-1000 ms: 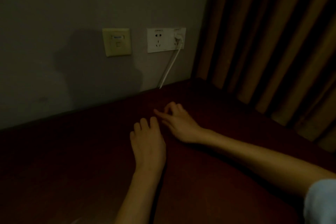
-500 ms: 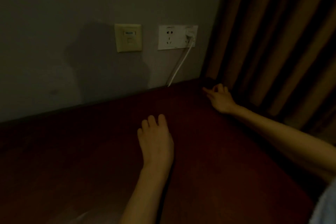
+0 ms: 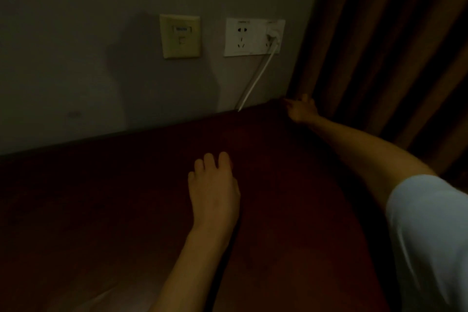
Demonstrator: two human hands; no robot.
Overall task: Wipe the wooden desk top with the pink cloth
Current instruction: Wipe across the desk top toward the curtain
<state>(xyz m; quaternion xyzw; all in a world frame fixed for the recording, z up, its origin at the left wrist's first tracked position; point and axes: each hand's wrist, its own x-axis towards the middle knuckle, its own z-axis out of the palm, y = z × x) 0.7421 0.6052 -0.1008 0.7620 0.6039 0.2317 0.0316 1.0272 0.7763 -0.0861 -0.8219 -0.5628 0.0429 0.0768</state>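
Observation:
The dark red wooden desk top (image 3: 126,197) fills the lower half of the dim view. My left hand (image 3: 214,187) rests palm down near its middle, holding nothing. My right hand (image 3: 301,109) reaches to the far right corner of the desk, where the wall meets the curtain, with its fingers bent towards the surface. The pink cloth cannot be made out in the dark, and I cannot tell whether the right hand holds anything.
A grey wall rises behind the desk with a yellowish wall plate (image 3: 180,36) and a white socket panel (image 3: 253,37). A white cable (image 3: 255,81) runs from the socket down behind the desk edge. Brown curtains (image 3: 392,45) hang at the right.
My right hand has slid from beside the left hand across the desk to the far right corner. The left hand has stayed where it was.

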